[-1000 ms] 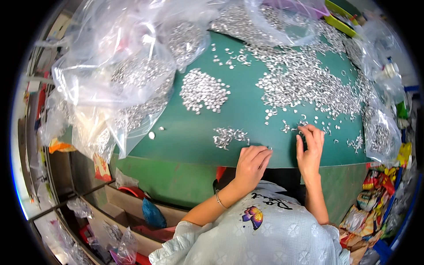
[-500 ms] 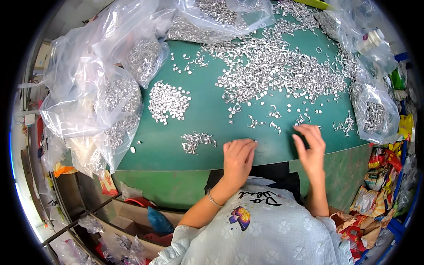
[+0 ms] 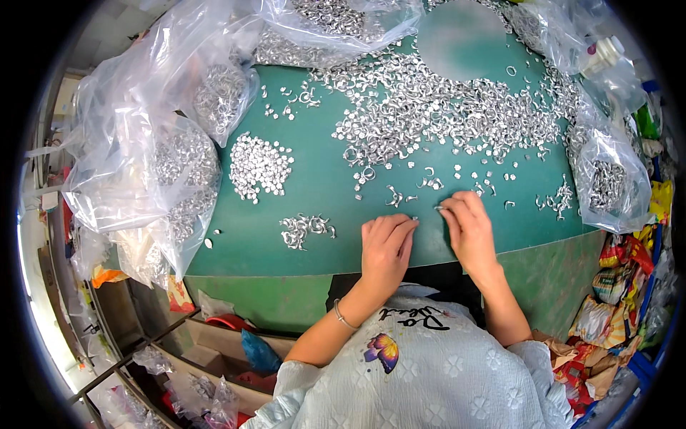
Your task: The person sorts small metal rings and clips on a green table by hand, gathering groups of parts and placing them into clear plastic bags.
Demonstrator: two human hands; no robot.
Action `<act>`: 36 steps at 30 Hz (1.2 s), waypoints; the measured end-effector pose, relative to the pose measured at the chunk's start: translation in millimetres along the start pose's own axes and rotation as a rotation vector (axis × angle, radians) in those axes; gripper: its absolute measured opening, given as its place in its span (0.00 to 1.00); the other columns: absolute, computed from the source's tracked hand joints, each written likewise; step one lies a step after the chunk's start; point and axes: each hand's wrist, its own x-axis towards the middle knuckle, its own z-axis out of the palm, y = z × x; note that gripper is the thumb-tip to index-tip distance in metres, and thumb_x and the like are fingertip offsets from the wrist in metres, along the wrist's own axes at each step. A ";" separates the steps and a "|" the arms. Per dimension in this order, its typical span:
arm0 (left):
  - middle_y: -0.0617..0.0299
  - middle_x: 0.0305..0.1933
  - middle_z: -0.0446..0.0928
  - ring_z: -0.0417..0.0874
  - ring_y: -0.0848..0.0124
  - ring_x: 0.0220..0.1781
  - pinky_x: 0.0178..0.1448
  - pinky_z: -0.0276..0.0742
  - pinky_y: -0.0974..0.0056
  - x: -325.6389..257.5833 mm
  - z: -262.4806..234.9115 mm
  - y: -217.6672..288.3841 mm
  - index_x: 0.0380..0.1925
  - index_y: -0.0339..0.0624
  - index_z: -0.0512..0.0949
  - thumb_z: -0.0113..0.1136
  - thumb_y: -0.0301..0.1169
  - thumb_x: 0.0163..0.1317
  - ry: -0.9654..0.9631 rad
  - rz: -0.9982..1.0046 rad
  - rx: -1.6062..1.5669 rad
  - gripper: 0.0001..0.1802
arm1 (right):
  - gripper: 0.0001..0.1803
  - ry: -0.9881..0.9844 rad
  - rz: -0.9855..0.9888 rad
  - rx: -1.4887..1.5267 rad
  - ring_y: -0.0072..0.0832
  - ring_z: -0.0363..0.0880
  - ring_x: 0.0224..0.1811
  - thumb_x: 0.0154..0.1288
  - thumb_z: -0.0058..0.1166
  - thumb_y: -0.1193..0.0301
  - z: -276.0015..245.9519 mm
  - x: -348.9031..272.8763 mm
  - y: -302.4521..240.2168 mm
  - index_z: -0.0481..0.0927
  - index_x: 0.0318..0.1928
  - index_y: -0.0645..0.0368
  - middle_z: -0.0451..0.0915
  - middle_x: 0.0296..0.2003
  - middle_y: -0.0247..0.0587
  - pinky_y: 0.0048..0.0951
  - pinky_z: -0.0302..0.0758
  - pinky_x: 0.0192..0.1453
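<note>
My left hand (image 3: 386,247) rests at the near edge of the table, thumb and fingers pinching a tiny silver metal piece (image 3: 414,219). Close by on its right, my right hand (image 3: 469,230) is closed at the fingertips on another small silver metal piece (image 3: 438,208). The two pieces are apart, and their exact shape is too small to make out. Just beyond the hands lie a few loose curved silver pieces (image 3: 394,196). Left of my left hand sits a small heap of curved silver pieces (image 3: 306,232). Farther left is a heap of small roundish silver pieces (image 3: 261,168).
A large spread of silver parts (image 3: 443,114) covers the far part of the green table (image 3: 343,193). Clear plastic bags of parts stand at the left (image 3: 182,171), back (image 3: 314,43) and right (image 3: 607,182). A blurred round patch (image 3: 461,39) hides part of the far spread.
My right hand has moved left, closer to my left hand, and its fingers have closed on a small silver piece. My left hand keeps its pinch. The whole view has shifted slightly.
</note>
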 end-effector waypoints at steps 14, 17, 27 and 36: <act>0.59 0.39 0.78 0.78 0.60 0.41 0.47 0.68 0.59 11.1 13.1 -5.3 0.36 0.39 0.80 0.63 0.16 0.51 -0.023 0.070 0.019 0.12 | 0.10 0.525 0.261 -0.937 0.46 0.74 0.47 0.61 0.59 0.74 -240.2 -1.3 163.7 0.79 0.42 0.64 0.79 0.42 0.49 0.42 0.68 0.55; 0.54 0.46 0.75 0.75 0.58 0.45 0.49 0.68 0.57 3.7 4.5 -0.8 0.47 0.39 0.78 0.63 0.17 0.52 -0.085 0.025 0.037 0.20 | 0.11 0.637 0.170 -0.816 0.46 0.74 0.47 0.61 0.58 0.75 -199.0 7.6 121.8 0.79 0.44 0.64 0.79 0.42 0.48 0.41 0.68 0.54; 0.50 0.51 0.72 0.72 0.51 0.54 0.56 0.70 0.53 22.7 2.3 -1.7 0.47 0.35 0.77 0.58 0.19 0.56 -0.208 0.035 0.082 0.17 | 0.18 -0.124 -0.139 -0.159 0.38 0.71 0.45 0.55 0.61 0.75 -19.7 34.7 6.6 0.78 0.48 0.59 0.74 0.43 0.40 0.37 0.67 0.46; 0.51 0.51 0.72 0.73 0.54 0.53 0.55 0.71 0.59 20.6 -0.6 8.5 0.50 0.37 0.75 0.60 0.15 0.53 -0.178 0.071 0.113 0.21 | 0.13 -0.119 -0.175 -0.201 0.36 0.70 0.44 0.54 0.61 0.75 -19.4 42.1 17.0 0.80 0.42 0.59 0.75 0.41 0.37 0.36 0.65 0.46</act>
